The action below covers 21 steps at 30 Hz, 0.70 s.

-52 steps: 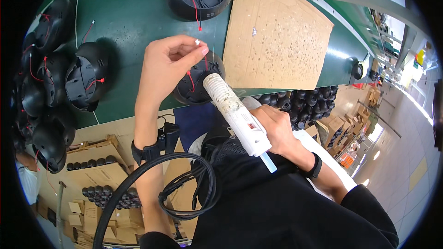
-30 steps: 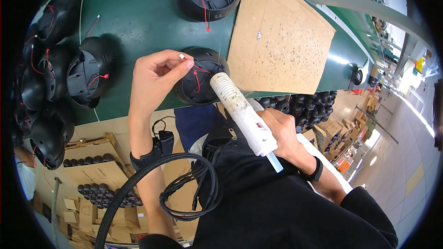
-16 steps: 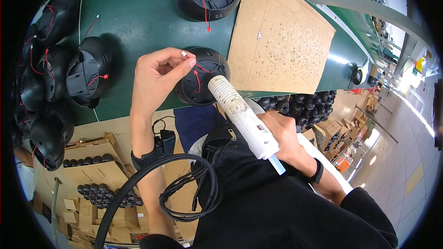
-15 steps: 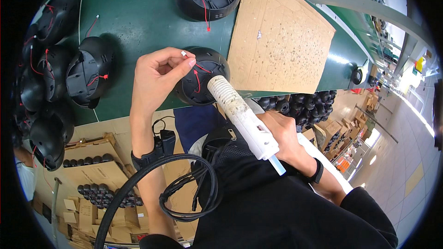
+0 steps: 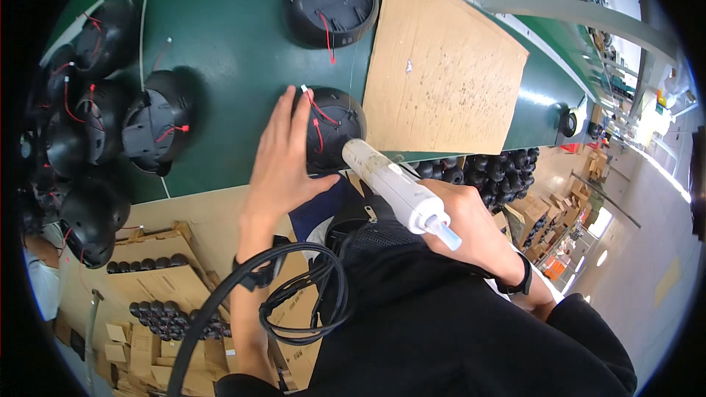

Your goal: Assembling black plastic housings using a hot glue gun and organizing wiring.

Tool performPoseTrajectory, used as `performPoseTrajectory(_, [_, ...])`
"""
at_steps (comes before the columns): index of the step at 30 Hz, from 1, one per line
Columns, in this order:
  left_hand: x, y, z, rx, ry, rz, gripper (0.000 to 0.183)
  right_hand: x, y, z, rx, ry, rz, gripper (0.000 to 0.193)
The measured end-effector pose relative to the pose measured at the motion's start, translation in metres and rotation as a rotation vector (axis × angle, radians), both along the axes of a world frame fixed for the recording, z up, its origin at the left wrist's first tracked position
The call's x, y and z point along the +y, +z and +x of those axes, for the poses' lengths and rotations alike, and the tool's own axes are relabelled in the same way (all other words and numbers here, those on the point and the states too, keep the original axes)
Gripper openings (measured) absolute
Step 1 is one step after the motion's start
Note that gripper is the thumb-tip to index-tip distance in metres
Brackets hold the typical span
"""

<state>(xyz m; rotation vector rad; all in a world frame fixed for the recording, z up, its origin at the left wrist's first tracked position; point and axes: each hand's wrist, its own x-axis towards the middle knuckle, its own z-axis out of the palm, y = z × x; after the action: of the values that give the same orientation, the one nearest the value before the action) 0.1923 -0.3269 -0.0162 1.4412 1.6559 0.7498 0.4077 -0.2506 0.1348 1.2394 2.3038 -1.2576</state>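
Hard to see the fingers of the right hand (image 5: pixel 478 224), clamped around the gun (image 5: pixel 390 184) and largely hidden by its body. Jutting from its rear, past those fingers, a blue stick (image 5: pixel 445 234). With its nose over the lower right of the near shell (image 5: pixel 343 113): touching or apart, cannot tell. On the left hand (image 5: pixel 285 158), fingers straight, laid along the near shell's left side, with the thumb well apart. Just at those fingertips, a white plug (image 5: pixel 304 89), pinched or merely touched, impossible to say. Cut off by the upper edge, above the left fingers, one lead of the far shell (image 5: pixel 334 6). Cut off by the dark rim, far left of them, part of the pile (image 5: pixel 110 136) and a co-worker's arm (image 5: pixel 44 250).

Inside the near shell, right of the left fingers, two red leads (image 5: pixel 318 109), one ending in the white plug, one in a red plug (image 5: pixel 317 124). In the far shell, two more. Below and left of the left fingers, a carton (image 5: pixel 158 283) lined with black balls (image 5: pixel 160 261), too small to count.

On the worktop (image 5: pixel 228 140), right of the left fingertips, one cardboard sheet (image 5: pixel 445 66). In the pile, at least six shells, overlapping.
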Motion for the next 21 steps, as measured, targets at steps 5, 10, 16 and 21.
performPoseTrajectory(5, [-0.020,0.012,0.004,0.079,0.145,-0.080,0.126,0.013,0.010,0.036,0.019,-0.267,-0.006,0.021])
performPoseTrajectory(10, [-0.049,0.022,-0.003,0.215,0.422,-0.232,0.130,0.067,-0.069,0.103,0.099,-0.280,0.475,0.028])
performPoseTrajectory(16, [-0.036,0.036,0.013,0.185,0.461,-0.319,0.125,0.115,-0.167,0.172,-0.079,-0.126,0.676,0.057])
performPoseTrajectory(21, [-0.064,0.022,0.030,0.201,0.638,-0.271,0.122,0.123,-0.146,0.152,-0.143,-0.079,0.809,0.070])
